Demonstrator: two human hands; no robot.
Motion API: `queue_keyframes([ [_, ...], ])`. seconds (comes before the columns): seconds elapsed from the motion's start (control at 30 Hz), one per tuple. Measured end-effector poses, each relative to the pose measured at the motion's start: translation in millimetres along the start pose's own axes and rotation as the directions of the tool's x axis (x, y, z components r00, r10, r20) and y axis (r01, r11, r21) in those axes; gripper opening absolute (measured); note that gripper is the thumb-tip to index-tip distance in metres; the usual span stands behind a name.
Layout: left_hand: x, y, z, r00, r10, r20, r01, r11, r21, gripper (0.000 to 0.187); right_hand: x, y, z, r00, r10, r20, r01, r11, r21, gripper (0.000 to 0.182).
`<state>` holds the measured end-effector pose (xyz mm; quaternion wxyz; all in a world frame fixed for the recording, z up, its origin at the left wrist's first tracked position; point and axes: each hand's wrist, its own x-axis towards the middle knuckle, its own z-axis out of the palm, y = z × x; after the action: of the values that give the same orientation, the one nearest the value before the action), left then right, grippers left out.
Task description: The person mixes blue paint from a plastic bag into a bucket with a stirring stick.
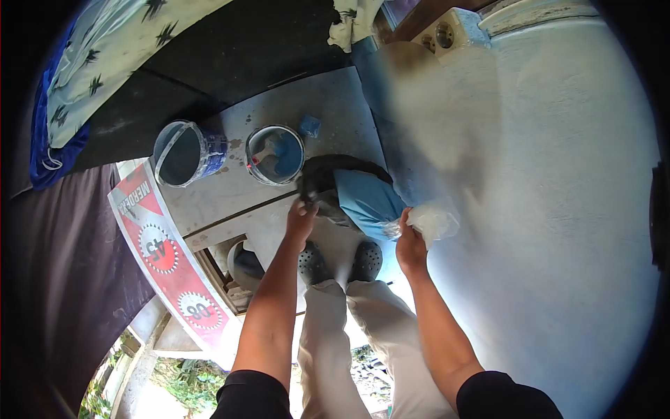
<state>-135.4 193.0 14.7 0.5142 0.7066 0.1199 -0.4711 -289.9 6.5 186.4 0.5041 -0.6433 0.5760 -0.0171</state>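
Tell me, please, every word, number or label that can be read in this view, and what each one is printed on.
"MERDEKA", upside down, partly blurred: on the red and white banner at the platform edge.
"45", in a round toothed emblem: same banner.
"08", in a second round emblem lower down: same banner; reading unsure.
Label on the empty paint bucket: too blurred to read.
Paint can with the brush: no readable text.

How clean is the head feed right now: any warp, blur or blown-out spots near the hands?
Head view: strong fisheye warp with black corners bends the red sign; a smeared patch blurs the wall above the blue bag; daylight whitens the plastic at the right hand; the left hand and the two paint buckets stay fairly sharp, in even shade.
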Motion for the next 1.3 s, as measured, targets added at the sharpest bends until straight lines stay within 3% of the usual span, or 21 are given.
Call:
queue_keyframes([
  [0.03, 6, 1, 9, 1.000, 0.002, 0.005, -0.002, 1.000, 0.001, 0.044, 0, -9, -3, 1.000, 0.000, -0.005, 0.000, 1.000, 0.001, 0.046],
  [0.1, 10, 8, 31, 0.982, 0.162, 0.099, -0.167, 0.985, 0.047, 0.026, -4, -27, -8, 0.991, 0.118, -0.071, -0.111, 0.990, 0.090, 0.048],
  [0.13, 2, 26, 45, 0.964, 0.262, 0.039, -0.265, 0.947, 0.180, 0.017, -6, -44, -11, 0.980, 0.166, -0.106, -0.157, 0.984, 0.085, 0.045],
  [0.17, -10, 45, 54, 0.962, 0.269, 0.043, -0.273, 0.945, 0.180, 0.017, -6, -44, -14, 0.981, 0.161, -0.111, -0.151, 0.985, 0.089, 0.045],
  [0.23, -39, 103, 67, 0.954, 0.248, 0.172, -0.279, 0.941, 0.192, 0.021, 1, -46, -18, 0.975, 0.032, -0.221, 0.023, 0.971, 0.239, 0.034],
  [0.27, -36, 114, 75, 0.948, 0.265, 0.176, -0.297, 0.935, 0.194, 0.021, 5, -54, -18, 0.973, 0.021, -0.229, 0.038, 0.968, 0.249, 0.034],
  [0.33, -32, 125, 86, 0.922, 0.341, 0.185, -0.376, 0.902, 0.210, 0.023, 7, -77, -11, 0.935, 0.077, -0.346, 0.118, 0.854, 0.507, 0.023],
  [0.47, -19, 149, 94, 0.891, 0.400, 0.214, -0.444, 0.864, 0.237, 0.024, 37, -92, 4, 0.917, 0.064, -0.393, 0.202, 0.776, 0.598, 0.019],
  [0.57, -5, 149, 95, 0.886, 0.416, 0.204, -0.459, 0.847, 0.268, 0.026, 62, -87, 23, 0.914, 0.139, -0.381, 0.152, 0.753, 0.640, 0.019],
  [0.63, 5, 149, 97, 0.871, 0.459, 0.175, -0.491, 0.819, 0.297, 0.028, 86, -72, 36, 0.913, 0.146, -0.382, 0.116, 0.804, 0.584, 0.022],
  [0.7, 22, 148, 96, 0.872, 0.452, 0.186, -0.489, 0.810, 0.324, 0.029, 107, -68, 53, 0.912, 0.019, -0.409, 0.182, 0.875, 0.448, 0.028],
  [0.73, 30, 148, 96, 0.871, 0.447, 0.205, -0.492, 0.799, 0.347, 0.030, 109, -76, 54, 0.939, 0.131, -0.318, 0.048, 0.865, 0.499, 0.029],
  [0.77, 34, 147, 97, 0.873, 0.443, 0.203, -0.487, 0.800, 0.350, 0.030, 119, -68, 59, 0.940, 0.136, -0.313, 0.041, 0.865, 0.499, 0.029],
  [0.83, 35, 157, 101, 0.893, 0.391, 0.223, -0.445, 0.839, 0.312, 0.028, 146, -41, 73, 0.934, -0.154, -0.321, 0.200, 0.973, 0.115, 0.025],
  [0.9, 39, 156, 103, 0.882, 0.400, 0.250, -0.465, 0.826, 0.318, 0.031, 157, -30, 85, 0.915, -0.215, -0.340, 0.282, 0.946, 0.161, 0.024],
  [0.97, 45, 153, 105, 0.871, 0.411, 0.269, -0.484, 0.815, 0.320, 0.033, 164, -36, 90, 0.906, -0.280, -0.317, 0.292, 0.956, -0.009, 0.027],
  [1.03, 45, 152, 109, 0.830, 0.504, 0.240, -0.557, 0.770, 0.312, 0.035, 169, -51, 79, 0.964, -0.158, -0.212, 0.202, 0.958, 0.205, 0.025],
  [1.1, 45, 159, 108, 0.831, 0.508, 0.224, -0.555, 0.775, 0.302, 0.034, 174, -53, 74, 0.937, -0.301, -0.179, 0.335, 0.918, 0.214, 0.025],
  [1.17, 46, 173, 105, 0.809, 0.573, 0.135, -0.581, 0.741, 0.337, 0.036, 181, -44, 68, 0.944, -0.318, -0.089, 0.327, 0.936, 0.131, 0.025],
  [1.23, 39, 193, 101, 0.824, 0.545, 0.155, -0.566, 0.781, 0.264, 0.040, 183, -45, 66, 0.947, -0.321, 0.002, 0.320, 0.946, 0.052, 0.025],
  [1.3, 36, 203, 100, 0.758, 0.626, 0.182, -0.652, 0.730, 0.205, 0.043, 184, -42, 70, 0.944, -0.328, 0.038, 0.326, 0.944, 0.047, 0.026],
])
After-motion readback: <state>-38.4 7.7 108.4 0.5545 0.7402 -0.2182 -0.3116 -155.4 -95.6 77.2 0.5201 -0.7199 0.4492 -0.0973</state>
